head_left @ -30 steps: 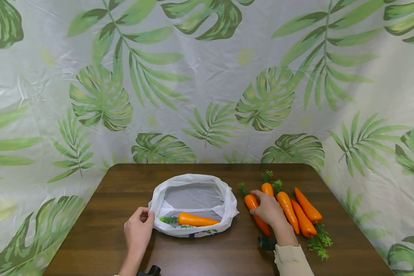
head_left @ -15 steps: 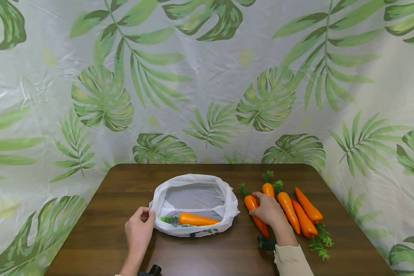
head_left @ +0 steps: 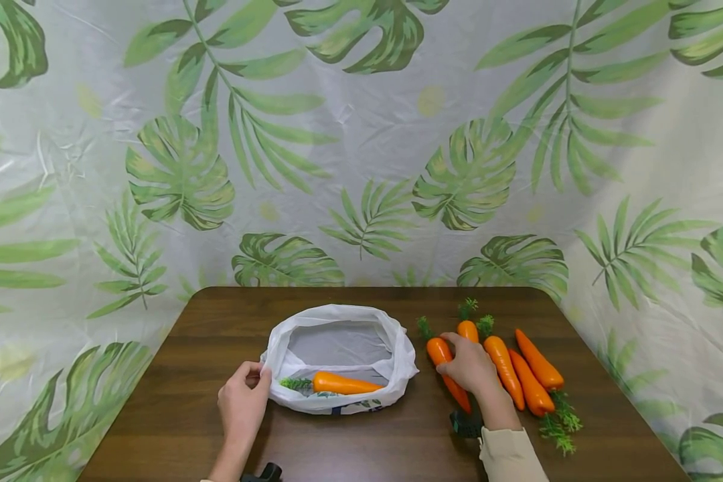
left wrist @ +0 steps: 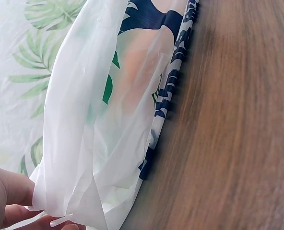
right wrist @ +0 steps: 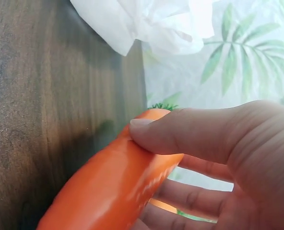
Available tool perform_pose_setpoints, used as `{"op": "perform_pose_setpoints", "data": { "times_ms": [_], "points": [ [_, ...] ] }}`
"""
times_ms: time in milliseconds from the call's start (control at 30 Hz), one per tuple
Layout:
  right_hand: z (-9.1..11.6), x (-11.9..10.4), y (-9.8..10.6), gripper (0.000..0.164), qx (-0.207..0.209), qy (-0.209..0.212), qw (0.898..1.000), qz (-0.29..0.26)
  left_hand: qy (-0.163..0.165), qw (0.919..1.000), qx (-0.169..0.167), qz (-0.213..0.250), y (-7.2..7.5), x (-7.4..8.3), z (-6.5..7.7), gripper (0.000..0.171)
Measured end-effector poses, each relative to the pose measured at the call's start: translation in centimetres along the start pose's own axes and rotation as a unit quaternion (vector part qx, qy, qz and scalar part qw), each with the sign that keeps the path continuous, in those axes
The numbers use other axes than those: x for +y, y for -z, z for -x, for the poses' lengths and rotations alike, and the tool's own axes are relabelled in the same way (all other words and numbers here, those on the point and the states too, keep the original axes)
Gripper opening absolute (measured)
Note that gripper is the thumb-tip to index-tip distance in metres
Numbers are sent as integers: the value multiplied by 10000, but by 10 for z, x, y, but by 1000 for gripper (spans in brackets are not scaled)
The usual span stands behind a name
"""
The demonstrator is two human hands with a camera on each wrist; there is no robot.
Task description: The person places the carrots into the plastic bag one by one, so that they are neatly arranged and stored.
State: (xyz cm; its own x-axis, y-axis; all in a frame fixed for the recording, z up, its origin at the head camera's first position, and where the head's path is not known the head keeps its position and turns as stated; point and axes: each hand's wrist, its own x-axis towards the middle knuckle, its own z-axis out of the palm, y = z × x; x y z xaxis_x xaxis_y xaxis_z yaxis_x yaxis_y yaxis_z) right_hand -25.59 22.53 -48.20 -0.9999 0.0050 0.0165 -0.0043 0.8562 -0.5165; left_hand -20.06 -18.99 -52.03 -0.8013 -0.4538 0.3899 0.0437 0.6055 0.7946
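A white plastic bag [head_left: 405, 355] lies with its mouth spread wide on the wooden table, a carrot [head_left: 346, 383] with green leaves inside it. My left hand [head_left: 244, 400] pinches the left side of the bag's rim; in the left wrist view the thumb and fingers are at the corner of the thin plastic [left wrist: 67, 124]. To the right of the bag, my right hand [head_left: 472, 367] grips another carrot [head_left: 438, 351] near its leafy end. The right wrist view shows the thumb pressed on top of this orange carrot [right wrist: 101, 187], with the other fingers behind it.
Several more carrots lie close beside my right hand, among them one upright-pointing carrot [head_left: 503, 368] and one at the far right [head_left: 538, 358]. The brown table [head_left: 217, 321] ends at a leaf-patterned curtain [head_left: 373, 167]. Black wrist straps show under both wrists.
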Motion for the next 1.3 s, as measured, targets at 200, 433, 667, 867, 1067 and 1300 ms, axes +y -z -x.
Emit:
{"op": "perform_pose_setpoints", "data": {
  "times_ms": [200, 433, 667, 867, 1067, 1300],
  "points": [
    [2, -3, 5, 67, 108, 41, 9999, 50, 13, 10000, 22, 0, 0, -1, 0, 7],
    [3, -7, 11, 69, 210, 109, 9997, -18, 11, 10000, 37, 36, -1, -1, -1, 7],
    [3, -13, 17, 69, 309, 199, 9992, -130, 17, 10000, 51, 4, 0, 0, 0, 10],
    [2, -19, 24, 70, 408, 273, 9988, -52, 35, 10000, -3, 25, 0, 1, 0, 7],
    [5, -29, 32, 69, 518, 376, 9979, -108, 35, 10000, -7, 8, 1, 3, 1, 7],
    [10, -45, 40, 68, 637, 427, 9969, -148, 53, 10000, -7, 3, 1, 4, 1, 7]
  ]
}}
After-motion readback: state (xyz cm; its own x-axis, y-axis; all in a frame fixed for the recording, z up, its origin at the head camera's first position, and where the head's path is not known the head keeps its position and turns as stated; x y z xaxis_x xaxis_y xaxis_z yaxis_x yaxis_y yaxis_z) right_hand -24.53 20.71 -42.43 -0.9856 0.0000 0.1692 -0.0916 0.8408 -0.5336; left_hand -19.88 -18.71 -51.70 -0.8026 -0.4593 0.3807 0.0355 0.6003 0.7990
